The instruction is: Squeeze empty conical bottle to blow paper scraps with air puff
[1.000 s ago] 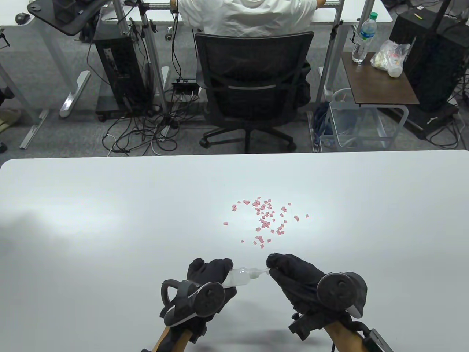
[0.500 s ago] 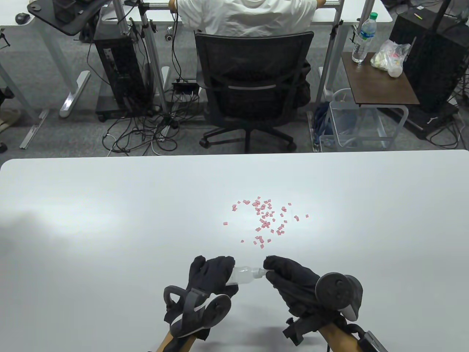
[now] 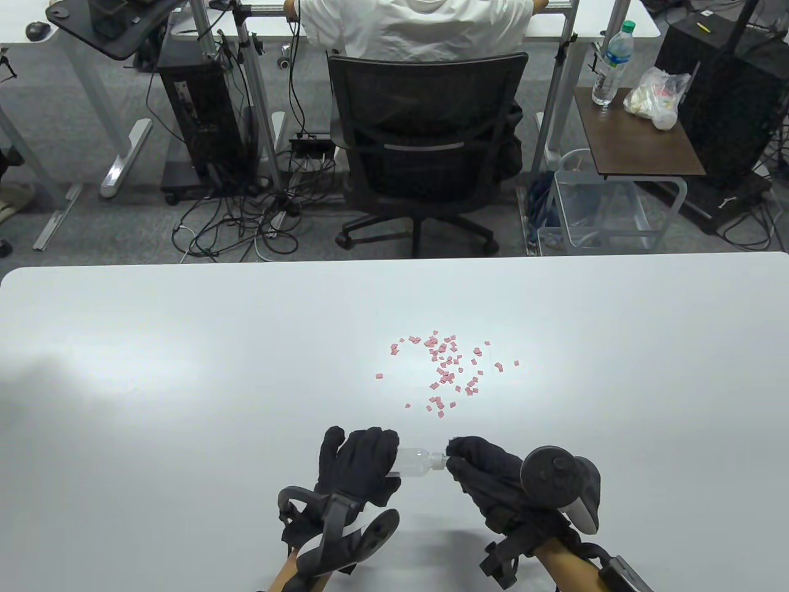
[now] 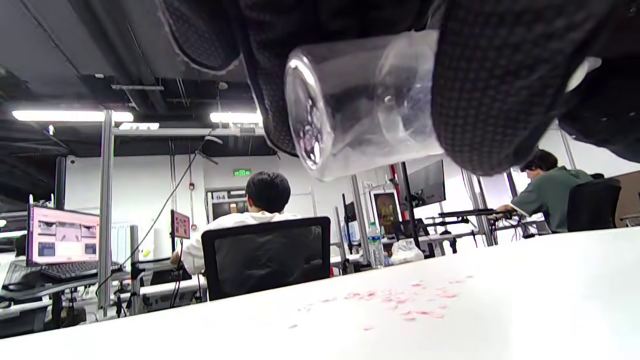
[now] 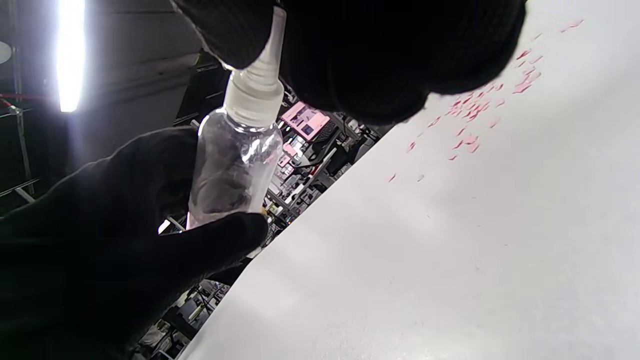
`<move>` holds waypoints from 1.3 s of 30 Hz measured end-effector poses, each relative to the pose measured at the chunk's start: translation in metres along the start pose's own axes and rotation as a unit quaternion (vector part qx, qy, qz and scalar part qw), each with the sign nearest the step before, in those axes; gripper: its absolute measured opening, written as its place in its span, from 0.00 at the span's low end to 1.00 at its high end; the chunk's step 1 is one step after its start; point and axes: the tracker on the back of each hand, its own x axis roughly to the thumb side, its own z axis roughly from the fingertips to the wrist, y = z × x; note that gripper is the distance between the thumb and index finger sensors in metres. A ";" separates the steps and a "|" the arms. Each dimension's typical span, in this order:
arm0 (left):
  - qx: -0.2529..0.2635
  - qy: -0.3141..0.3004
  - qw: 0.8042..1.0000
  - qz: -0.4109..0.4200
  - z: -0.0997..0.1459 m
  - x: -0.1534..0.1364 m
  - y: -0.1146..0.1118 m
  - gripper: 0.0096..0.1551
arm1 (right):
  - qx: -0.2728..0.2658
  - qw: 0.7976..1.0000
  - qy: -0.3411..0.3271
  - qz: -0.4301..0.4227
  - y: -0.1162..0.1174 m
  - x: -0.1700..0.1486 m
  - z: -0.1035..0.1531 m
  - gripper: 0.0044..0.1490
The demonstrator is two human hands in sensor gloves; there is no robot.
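Bottle in both hands' grip.

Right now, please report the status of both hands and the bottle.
Left hand grips bottle body. Right hand pinches its nozzle. Scraps beyond, nothing between.

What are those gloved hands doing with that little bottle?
A person holds a small clear squeeze bottle above the white table. The left hand grips its body, and the right hand pinches its white pointed nozzle. Pink paper scraps lie scattered farther out on the table, not yet blown.
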 end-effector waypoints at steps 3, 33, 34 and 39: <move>0.050 -0.035 0.995 -0.074 0.002 0.005 0.007 0.45 | 0.013 0.999 0.020 -0.024 0.002 -0.002 0.000 0.27; -0.021 -0.054 0.994 0.090 -0.001 -0.010 0.006 0.44 | -0.107 0.990 -0.089 0.022 -0.012 0.019 0.012 0.24; 0.013 -0.054 0.997 0.048 0.001 -0.007 0.009 0.43 | -0.106 0.992 -0.069 0.005 -0.011 0.017 0.012 0.23; 0.024 -0.070 0.997 -0.007 0.001 -0.006 0.013 0.43 | -0.064 0.998 -0.009 -0.027 -0.009 0.015 0.009 0.23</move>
